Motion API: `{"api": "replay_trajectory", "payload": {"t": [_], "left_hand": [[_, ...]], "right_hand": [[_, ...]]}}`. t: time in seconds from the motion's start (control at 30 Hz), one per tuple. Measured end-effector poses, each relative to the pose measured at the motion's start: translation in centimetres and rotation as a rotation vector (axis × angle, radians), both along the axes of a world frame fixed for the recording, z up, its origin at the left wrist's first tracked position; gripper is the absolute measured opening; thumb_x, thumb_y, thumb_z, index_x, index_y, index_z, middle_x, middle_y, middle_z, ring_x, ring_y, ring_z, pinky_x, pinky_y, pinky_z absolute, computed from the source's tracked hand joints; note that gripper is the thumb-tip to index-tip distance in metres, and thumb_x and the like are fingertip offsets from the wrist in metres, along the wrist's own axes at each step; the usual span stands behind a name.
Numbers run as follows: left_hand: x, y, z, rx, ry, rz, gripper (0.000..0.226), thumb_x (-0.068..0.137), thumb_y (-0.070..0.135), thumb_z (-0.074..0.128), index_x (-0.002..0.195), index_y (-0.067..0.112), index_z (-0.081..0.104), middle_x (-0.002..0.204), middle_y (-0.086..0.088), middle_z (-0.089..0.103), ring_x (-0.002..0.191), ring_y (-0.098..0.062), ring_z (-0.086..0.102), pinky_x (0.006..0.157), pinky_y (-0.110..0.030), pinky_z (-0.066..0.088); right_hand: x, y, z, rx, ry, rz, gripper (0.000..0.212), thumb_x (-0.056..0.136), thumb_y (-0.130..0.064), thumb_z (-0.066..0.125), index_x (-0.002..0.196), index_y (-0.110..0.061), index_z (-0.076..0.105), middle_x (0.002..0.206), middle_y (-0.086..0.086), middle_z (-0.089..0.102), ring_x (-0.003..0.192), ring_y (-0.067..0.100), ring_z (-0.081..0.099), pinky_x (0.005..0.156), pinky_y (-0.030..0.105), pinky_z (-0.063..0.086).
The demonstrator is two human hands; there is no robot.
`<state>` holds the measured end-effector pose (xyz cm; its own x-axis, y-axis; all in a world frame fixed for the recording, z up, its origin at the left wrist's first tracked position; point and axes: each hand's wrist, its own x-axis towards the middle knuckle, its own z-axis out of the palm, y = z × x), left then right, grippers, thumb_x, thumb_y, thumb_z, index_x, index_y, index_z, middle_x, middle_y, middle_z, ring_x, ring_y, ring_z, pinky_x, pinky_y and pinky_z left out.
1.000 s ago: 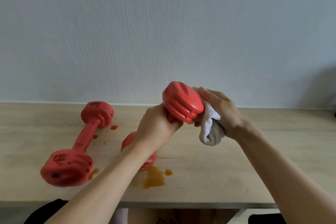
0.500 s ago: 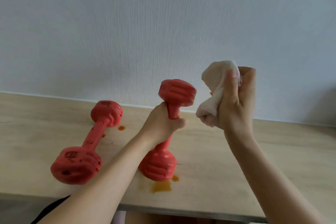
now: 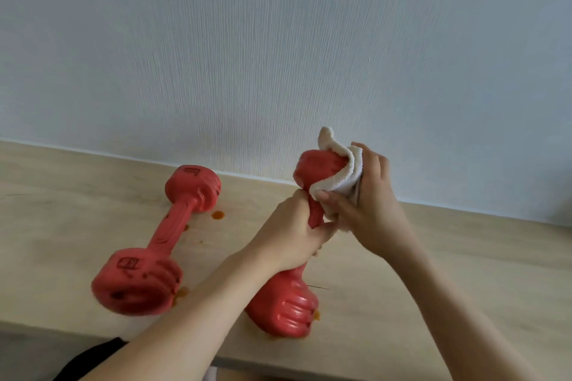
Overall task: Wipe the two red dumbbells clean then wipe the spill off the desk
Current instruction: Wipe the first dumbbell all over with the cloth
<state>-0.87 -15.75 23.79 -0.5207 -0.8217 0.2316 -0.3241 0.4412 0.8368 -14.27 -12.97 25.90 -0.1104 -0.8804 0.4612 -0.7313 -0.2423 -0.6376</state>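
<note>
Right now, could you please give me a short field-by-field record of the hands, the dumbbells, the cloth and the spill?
left hand: grips the handle of the upright dumbbell
right hand: presses the white cloth onto that dumbbell's top head
upright dumbbell: bottom head stands on the desk
second dumbbell: lies on its side on the desk, untouched
spill: orange drops on the desk, not yet wiped

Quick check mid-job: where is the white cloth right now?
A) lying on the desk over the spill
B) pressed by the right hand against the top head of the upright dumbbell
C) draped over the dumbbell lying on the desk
B: the right hand holds the white cloth against the top head of the upright dumbbell, whose handle the left hand grips.
</note>
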Motion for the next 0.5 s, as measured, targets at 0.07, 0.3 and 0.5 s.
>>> {"api": "replay_trajectory", "payload": {"t": [0.07, 0.3, 0.5], "left_hand": [[-0.4, 0.0, 0.2, -0.036, 0.027, 0.058, 0.011, 0.084, 0.012, 0.058, 0.094, 0.011, 0.053, 0.058, -0.001, 0.056, 0.047, -0.011, 0.058, 0.051, -0.029, 0.051], [-0.9, -0.1, 0.3, -0.054, 0.131, 0.078, 0.024, 0.084, 0.004, 0.054, 0.090, 0.026, 0.049, 0.066, 0.016, 0.051, 0.054, -0.001, 0.055, 0.050, -0.010, 0.037], [-0.5, -0.7, -0.5, 0.101, 0.125, 0.044, 0.022, 0.081, 0.003, 0.055, 0.101, 0.008, 0.045, 0.067, -0.005, 0.056, 0.050, -0.014, 0.059, 0.049, -0.028, 0.050]], "right_hand": [[1.7, -0.7, -0.2, -0.110, 0.033, -0.124, 0.083, 0.072, -0.055, 0.069, 0.133, -0.008, 0.037, 0.131, 0.009, 0.036, 0.123, 0.022, 0.030, 0.106, 0.035, 0.030], [3.6, -2.4, 0.1, -0.213, 0.039, -0.232, 0.087, 0.064, -0.056, 0.068, 0.132, -0.009, 0.038, 0.130, 0.013, 0.033, 0.117, 0.029, 0.034, 0.097, 0.031, 0.031], [-0.8, -3.0, -1.6, -0.338, 0.026, 0.144, 0.077, 0.080, -0.065, 0.053, 0.130, -0.008, 0.038, 0.129, -0.007, 0.034, 0.123, 0.024, 0.036, 0.103, 0.034, 0.037]]}}
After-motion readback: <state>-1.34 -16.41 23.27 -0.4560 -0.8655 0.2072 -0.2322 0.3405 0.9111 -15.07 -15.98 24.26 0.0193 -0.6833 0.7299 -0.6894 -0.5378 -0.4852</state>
